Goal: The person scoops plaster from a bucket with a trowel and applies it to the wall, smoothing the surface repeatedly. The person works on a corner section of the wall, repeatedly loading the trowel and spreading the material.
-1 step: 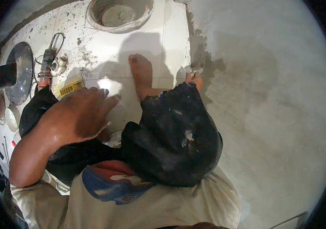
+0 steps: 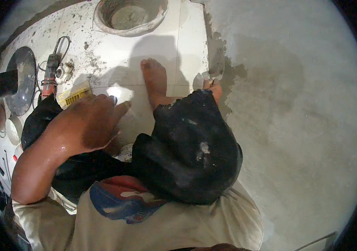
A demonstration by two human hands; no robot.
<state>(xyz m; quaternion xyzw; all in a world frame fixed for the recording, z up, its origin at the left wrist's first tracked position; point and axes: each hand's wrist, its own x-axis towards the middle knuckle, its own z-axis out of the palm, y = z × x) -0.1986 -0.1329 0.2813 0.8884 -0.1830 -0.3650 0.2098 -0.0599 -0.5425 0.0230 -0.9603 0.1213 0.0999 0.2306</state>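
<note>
My left hand (image 2: 88, 121) rests over my bent left knee, with its fingers loosely extended and nothing visible in them. Beyond my right knee, my right hand (image 2: 216, 91) is partly hidden by the black trouser leg (image 2: 191, 150). Its fingers are closed around the handle of a small trowel (image 2: 217, 71). The trowel's flat blade lies against the dark, damp strip where the white tiles meet the grey cement surface (image 2: 287, 138). My bare foot (image 2: 155, 81) stands on the tiles just left of that hand.
A mortar-caked tub (image 2: 157, 26) stands at the far side. Left of my hand are a yellow slotted box (image 2: 74, 97), a red-and-black power tool (image 2: 50, 73) with its cord, a white socket (image 2: 63, 72) and a dark round pan (image 2: 27, 79). A white bowl (image 2: 12, 130) and several tools lie farther left.
</note>
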